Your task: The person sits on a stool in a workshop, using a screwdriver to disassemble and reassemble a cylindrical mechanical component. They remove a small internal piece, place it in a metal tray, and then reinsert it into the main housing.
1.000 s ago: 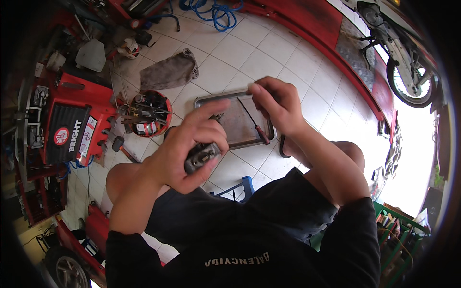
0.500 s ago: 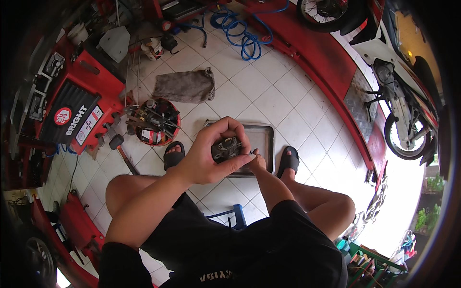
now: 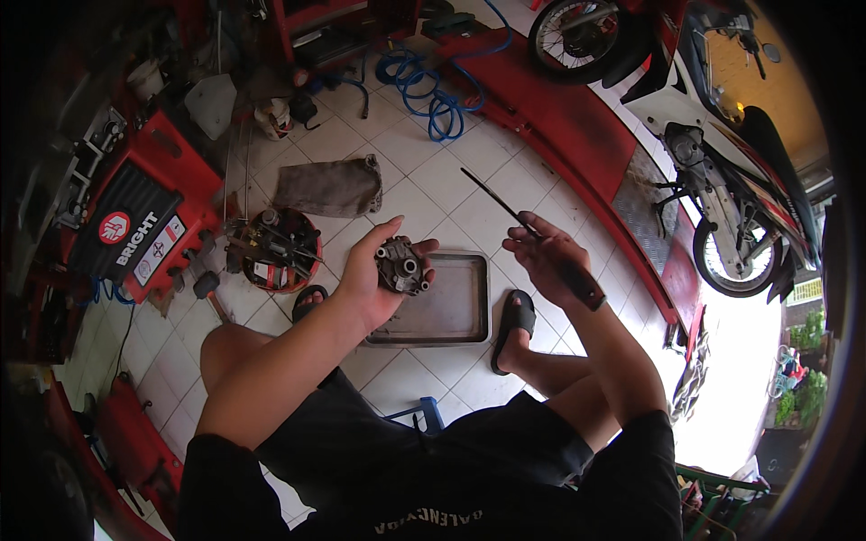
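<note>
So I was standing there watching, and closest in was the left hand (image 3: 372, 275) – fingers curled under a cast-metal part (image 3: 402, 264), thumb sticking out past it. The part sat in that palm, up above the left side of a shallow metal tray (image 3: 487, 298). The right hand (image 3: 554, 256) had its fingers wrapped round a screwdriver (image 3: 582, 281), butt end back by the wrist, blade aimed up and away, not touching the part.

My two cents on doing that bit well: the part wanted to sit deep in the palm and over the tray, so the tray could catch anything loose, with the left fingertips kept out of the blade's line.

Headcount, working outward: one part, one screwdriver, one tray, two black sandals (image 3: 516, 314) on either side of it, one hammer (image 3: 207, 287) by the left knee, one red-rimmed tub (image 3: 318, 261) of tools (too jumbled to count), one grey rag (image 3: 329, 187), one coiled blue hose (image 3: 435, 123). Way over on the right – one red ramp (image 3: 577, 126) and one motorcycle (image 3: 690, 149), both wheels showing.
</note>
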